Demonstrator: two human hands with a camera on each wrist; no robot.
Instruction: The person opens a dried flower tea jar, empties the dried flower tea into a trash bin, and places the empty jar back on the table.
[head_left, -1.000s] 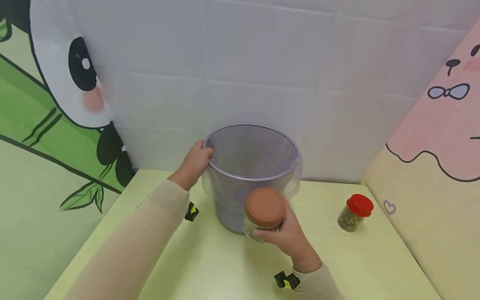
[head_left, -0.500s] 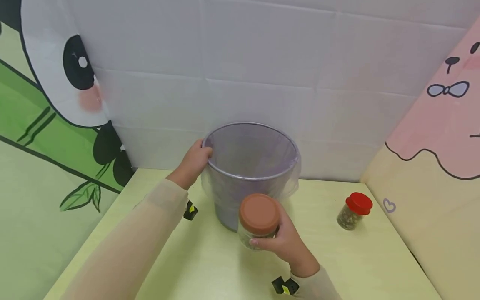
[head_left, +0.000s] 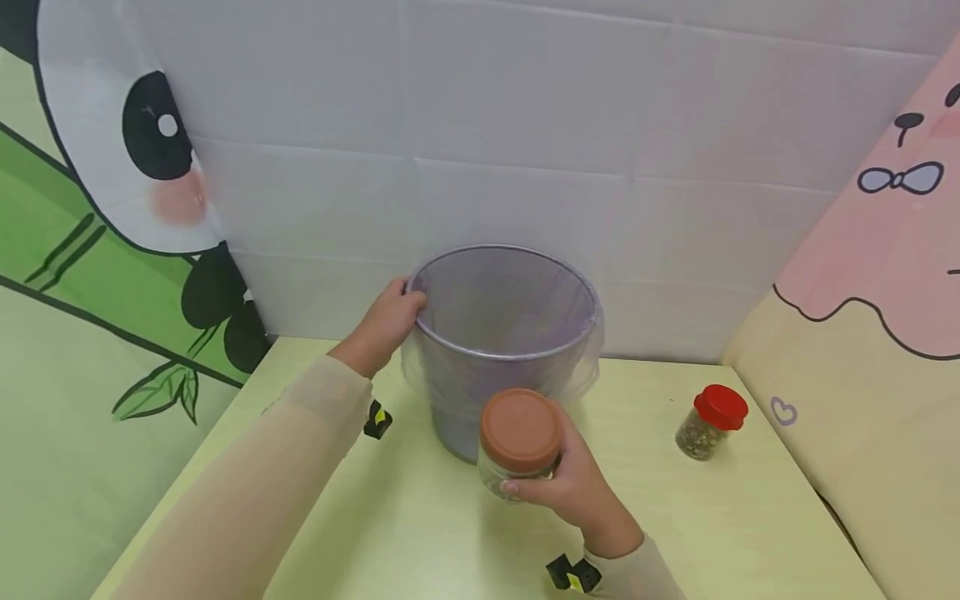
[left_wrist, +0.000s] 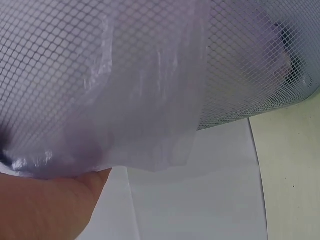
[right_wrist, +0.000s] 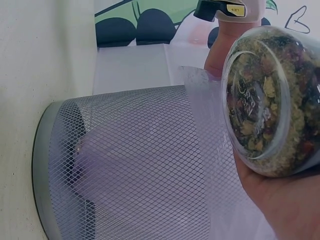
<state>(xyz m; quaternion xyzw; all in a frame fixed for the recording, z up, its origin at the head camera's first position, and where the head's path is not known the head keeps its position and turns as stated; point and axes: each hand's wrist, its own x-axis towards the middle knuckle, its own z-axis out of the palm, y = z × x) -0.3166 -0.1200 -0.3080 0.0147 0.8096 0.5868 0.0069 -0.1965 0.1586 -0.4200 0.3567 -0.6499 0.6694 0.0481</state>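
A clear, round jar [head_left: 519,450] sits in the right hand [head_left: 570,479], in front of the mesh bin [head_left: 457,392] and off the desk [head_left: 420,533]. Its wide, flat lid [head_left: 521,427] is a dull orange-brown, screwed or pressed down, I cannot tell which. The wall is smooth and see-through. In the right wrist view its base faces the camera, showing a thick, rounded edge and raised marks too faint to read. Behind them lie the dry, crumbly contents [right_wrist: 265,110]: tan and greenish-brown flakes mixed with dark red pieces. The right hand's grip is curled round the jar, the thumb against its near side. Whether the jar touches the bin I cannot tell.

The bin stands upright on the desk, silver-grey, with a round rim and a translucent, lilac liner [head_left: 585,367] folded over that rim. The left hand's [head_left: 386,321] grip pinches the rim at its left side, thumb inside, liner included. Through the mesh near the base, a dark shape [right_wrist: 79,160] shows, too blurred to name.

To the right, well apart from the bin, 1 smaller jar [head_left: 708,422] with a red cap [head_left: 722,406] rests on the desk, with brownish-green bits inside.
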